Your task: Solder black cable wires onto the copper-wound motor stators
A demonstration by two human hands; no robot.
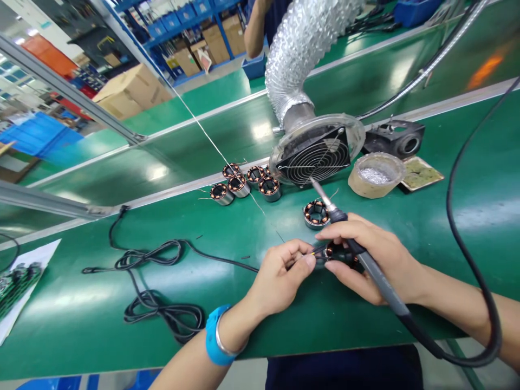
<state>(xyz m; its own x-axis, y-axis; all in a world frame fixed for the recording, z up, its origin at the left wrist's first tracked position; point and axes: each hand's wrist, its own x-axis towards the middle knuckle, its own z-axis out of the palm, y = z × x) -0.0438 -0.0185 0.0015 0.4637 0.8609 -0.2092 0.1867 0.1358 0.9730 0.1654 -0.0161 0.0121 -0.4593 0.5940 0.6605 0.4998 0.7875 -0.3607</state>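
Observation:
My left hand (280, 279) pinches the end of a black cable (227, 261), with thin wires showing at its fingertips. Those wires meet a copper-wound motor stator (330, 252), partly hidden by my fingers. My right hand (379, 257) grips a soldering iron (376, 279), and its thumb and fingers also steady that stator. The iron's tip points up and away, toward the fan grille and clear of the wires. Just beyond my hands another stator (316, 221) stands on the green bench (162, 346).
Several stators (239, 187) stand at the back, beside a fume extractor (319, 157) with a foil duct. Right of it are a round tub (376, 176) of silvery bits, a sponge tray (420, 172) and an iron holder (396, 140). Coiled black cable (162, 311) lies left. A person's arm (254, 32) shows behind.

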